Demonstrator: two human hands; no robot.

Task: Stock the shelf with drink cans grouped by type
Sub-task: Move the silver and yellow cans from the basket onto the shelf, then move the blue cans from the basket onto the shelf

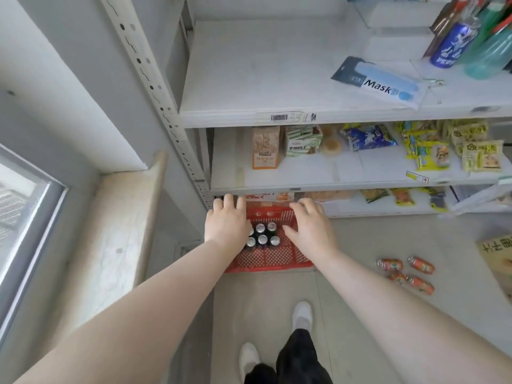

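Left hand (227, 220): palm down over the left side of the basket (273, 259), fingers loosely spread and reaching toward the shelf. It grips nothing that I can see, and it covers the edge of the can cluster.
Right hand (311, 225): palm down over the basket's right side, fingers spread and slightly bent, holding nothing. I cannot tell whether it touches the rim.
Dark cans (262, 236): packed together in two short rows in the back left of the basket, which sits on the floor (360, 245) against the foot of the shelf, between the two hands.
Dark cans, axis: upright, long axis vertical, silver tops facing up at the camera.
Orange cans (406, 273): four lie loose on the floor, well apart from the basket on the right.
Orange cans, axis: on their sides, long axes flat along the floor and running roughly left to right, slightly slanted. They look free to roll.
Step in hand: probably reaching in for the first dark cans.
Doing it well: take each can round its body from above and lift straight up so its neighbours stay standing. One can per hand seems safest.
Placing: the top board (263, 70) has a wide bare stretch on the left. Stand the dark cans there upright in a tight row, and keep the orange ones in a separate group.
Watch for: the mask pack (379, 84) and blue can (450, 45) on the right of that board. Stay clear of them.
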